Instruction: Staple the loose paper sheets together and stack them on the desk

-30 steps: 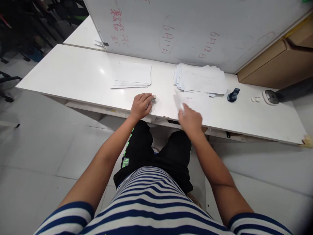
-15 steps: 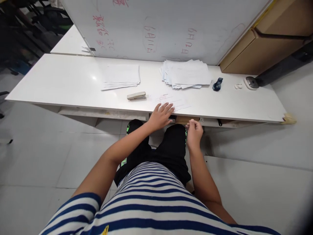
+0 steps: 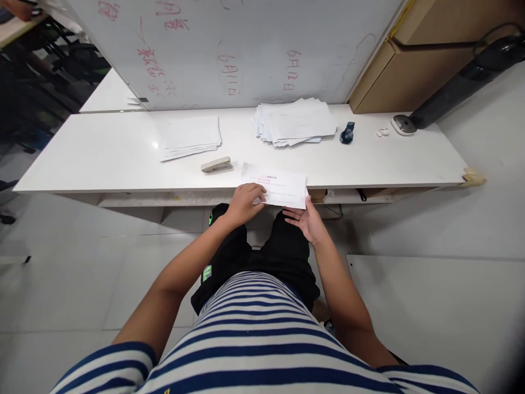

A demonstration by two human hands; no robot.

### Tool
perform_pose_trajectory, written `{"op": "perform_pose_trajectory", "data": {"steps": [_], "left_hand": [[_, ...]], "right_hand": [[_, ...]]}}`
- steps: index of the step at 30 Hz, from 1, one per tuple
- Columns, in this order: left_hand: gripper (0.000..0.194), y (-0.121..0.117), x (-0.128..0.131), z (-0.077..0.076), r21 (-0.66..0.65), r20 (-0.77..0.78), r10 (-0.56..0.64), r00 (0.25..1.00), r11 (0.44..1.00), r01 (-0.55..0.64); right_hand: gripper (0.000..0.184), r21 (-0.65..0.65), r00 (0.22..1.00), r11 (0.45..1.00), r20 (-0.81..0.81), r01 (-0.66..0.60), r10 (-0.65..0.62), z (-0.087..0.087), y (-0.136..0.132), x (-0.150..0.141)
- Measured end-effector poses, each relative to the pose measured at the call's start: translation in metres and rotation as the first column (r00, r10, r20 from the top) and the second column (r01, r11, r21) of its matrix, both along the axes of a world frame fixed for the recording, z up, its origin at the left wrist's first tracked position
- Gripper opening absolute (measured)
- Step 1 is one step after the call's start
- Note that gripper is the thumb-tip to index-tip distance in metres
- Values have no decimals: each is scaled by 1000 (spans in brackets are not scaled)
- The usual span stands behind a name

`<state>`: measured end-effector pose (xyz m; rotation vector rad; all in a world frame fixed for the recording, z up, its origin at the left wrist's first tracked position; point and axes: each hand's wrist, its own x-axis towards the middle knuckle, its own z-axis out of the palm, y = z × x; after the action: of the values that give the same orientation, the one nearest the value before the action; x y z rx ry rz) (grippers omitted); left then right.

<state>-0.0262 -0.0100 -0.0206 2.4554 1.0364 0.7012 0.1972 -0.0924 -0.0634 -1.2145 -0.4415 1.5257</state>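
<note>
A white sheet of paper (image 3: 283,183) with printed lines and red marks lies over the desk's front edge, its near side sticking out past it. My left hand (image 3: 245,203) has its fingers curled onto the sheet's lower left part, closed on it. At the lower right corner, my right hand (image 3: 310,221) holds the paper with the thumb by its edge and the fingers beneath. Just left of the sheet sits a beige stapler (image 3: 216,165). Behind it is a thin stack of papers (image 3: 192,133), and a thicker, uneven pile (image 3: 301,121) rises farther right.
The white desk (image 3: 102,158) backs onto a whiteboard (image 3: 254,33) with red writing. On the right stand a dark blue object (image 3: 347,133), a small white item (image 3: 382,132), a black cylindrical device (image 3: 455,82) and cardboard boxes (image 3: 410,71). An open shelf (image 3: 192,198) runs beneath the desktop.
The sheet, flat on the desk before, is now lifted at its near edge. My left hand has moved left and curled onto it; my right hand has moved left to its corner. The view has shifted.
</note>
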Motion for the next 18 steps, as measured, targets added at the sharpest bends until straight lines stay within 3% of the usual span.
{"op": "perform_pose_trajectory", "data": {"steps": [3, 7, 11, 13, 15, 18], "left_hand": [[11, 1, -1, 2, -167, 161, 22, 987, 986, 6], [20, 6, -5, 1, -387, 349, 172, 921, 922, -26], [24, 14, -8, -1, -412, 478, 355, 804, 898, -151], [23, 13, -8, 2, -353, 437, 338, 834, 917, -187], [25, 7, -4, 7, -274, 278, 245, 929, 947, -168], [51, -8, 9, 13, -147, 2, 51, 999, 988, -50]], "right_hand": [[43, 34, 996, 995, -6, 92, -92, -3, 12, -1], [33, 64, 992, 990, -16, 128, -127, -7, 13, 4], [38, 50, 997, 996, 10, 80, -80, -7, 5, 4], [39, 61, 996, 995, 33, 77, -79, -6, 2, 1], [39, 88, 992, 991, 76, 97, -104, -5, 2, -3], [42, 149, 977, 984, 177, 96, -122, -3, 3, -10]]}}
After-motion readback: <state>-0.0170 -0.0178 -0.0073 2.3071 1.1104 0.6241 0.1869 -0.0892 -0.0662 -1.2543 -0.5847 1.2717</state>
